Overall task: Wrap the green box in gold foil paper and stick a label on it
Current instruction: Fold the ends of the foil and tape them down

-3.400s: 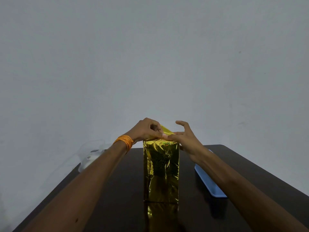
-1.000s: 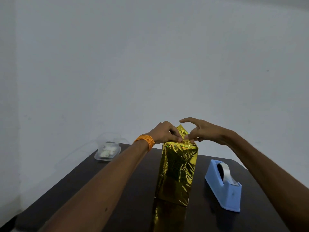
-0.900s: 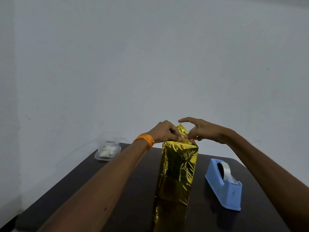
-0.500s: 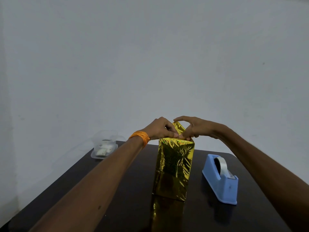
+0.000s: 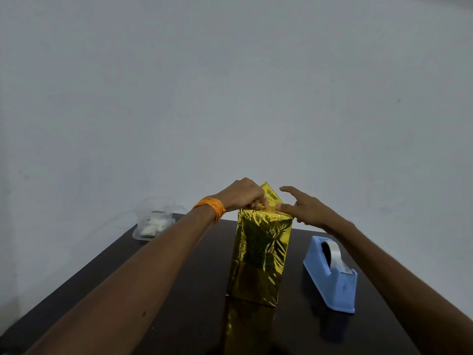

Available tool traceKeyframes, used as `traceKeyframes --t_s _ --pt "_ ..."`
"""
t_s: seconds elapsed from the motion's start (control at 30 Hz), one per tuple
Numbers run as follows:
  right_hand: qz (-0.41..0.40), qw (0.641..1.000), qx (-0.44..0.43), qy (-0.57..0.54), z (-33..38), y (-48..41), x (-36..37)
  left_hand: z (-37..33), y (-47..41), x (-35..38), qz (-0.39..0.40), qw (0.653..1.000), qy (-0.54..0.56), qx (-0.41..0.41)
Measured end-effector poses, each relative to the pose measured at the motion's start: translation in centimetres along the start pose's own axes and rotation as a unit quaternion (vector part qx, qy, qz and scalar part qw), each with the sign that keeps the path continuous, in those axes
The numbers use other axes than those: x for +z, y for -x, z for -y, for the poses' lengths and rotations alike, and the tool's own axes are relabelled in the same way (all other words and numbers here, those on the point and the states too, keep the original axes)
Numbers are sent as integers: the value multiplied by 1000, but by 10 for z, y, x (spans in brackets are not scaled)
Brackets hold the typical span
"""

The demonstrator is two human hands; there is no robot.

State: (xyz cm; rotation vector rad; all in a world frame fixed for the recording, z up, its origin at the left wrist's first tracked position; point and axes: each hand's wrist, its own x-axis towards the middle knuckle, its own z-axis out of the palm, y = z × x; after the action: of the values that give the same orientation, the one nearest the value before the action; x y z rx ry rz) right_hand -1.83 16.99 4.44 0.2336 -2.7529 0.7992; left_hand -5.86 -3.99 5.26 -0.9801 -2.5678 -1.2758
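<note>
Tub, clear, far left corner of the table. Small pale pieces inside; I can't tell whether they are labels.

Left hand, orange band at the wrist. Fingers curled down, pinching the foil along the top near edge of the box.

Box stands upright mid-table, between the two forearms. Every face I can see is gold, no green showing. One pointed flap sticks up behind the left fingers, not yet folded down. No label visible on it.

Right hand: fingers spread and loose, thumb tip touching the top fold just beside the left fingertips. It grips nothing.

Dispenser, blue, roll loaded, near the box on its right, tape end at the cutter.

My read: the step in hand is closing the top end. To do it well I'd:
- keep the left pinch where it is so the side folds don't spring back
- run the right thumb along the crease before bringing the flap over; foil looks stiff and crinkly, likely to hold a sharp crease but also to show every wrinkle
- press straight down, not sideways, since the box is tall and narrow and could tip
- hold the flap with one hand and reach for tape with the right, the dispenser being on that side.
</note>
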Motion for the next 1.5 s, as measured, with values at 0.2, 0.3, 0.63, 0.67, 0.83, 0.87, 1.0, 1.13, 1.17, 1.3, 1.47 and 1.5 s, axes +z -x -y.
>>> traceKeyframes --t_s 0.2,0.3,0.63,0.67,0.83,0.87,1.0,1.13,1.17,1.3,1.47,1.5 --pt "10 963 84 -255 6 5 25 2 2 2 -15 998 -54 21" --pt "-2 943 100 -318 5 5 38 4 1 -2 -12 998 -60 17" --pt "-124 878 122 -446 1 19 58 4 1 2 -15 998 -58 18" --pt "-121 880 121 -444 1 19 58 5 2 2 -16 998 -60 19" --pt "-134 868 134 -459 1 20 56 0 1 5 -22 996 -82 16" --pt "-138 853 146 -483 0 23 55 -1 1 7 -25 996 -88 14" --pt "-136 843 177 -489 -12 35 48 -3 8 7 -65 993 -100 18" --pt "-192 887 155 -390 -36 52 31 -3 17 11 -191 971 -130 63" --pt "-206 897 149 -362 -43 55 26 -6 19 12 -224 961 -141 79" --pt "-249 915 168 -269 -71 73 6 -39 23 28 -271 950 -94 123" --pt "-241 926 221 -187 -107 91 5 -80 14 76 -204 973 19 106" --pt "-237 926 234 -178 -115 94 5 -85 11 90 -185 977 9 103"
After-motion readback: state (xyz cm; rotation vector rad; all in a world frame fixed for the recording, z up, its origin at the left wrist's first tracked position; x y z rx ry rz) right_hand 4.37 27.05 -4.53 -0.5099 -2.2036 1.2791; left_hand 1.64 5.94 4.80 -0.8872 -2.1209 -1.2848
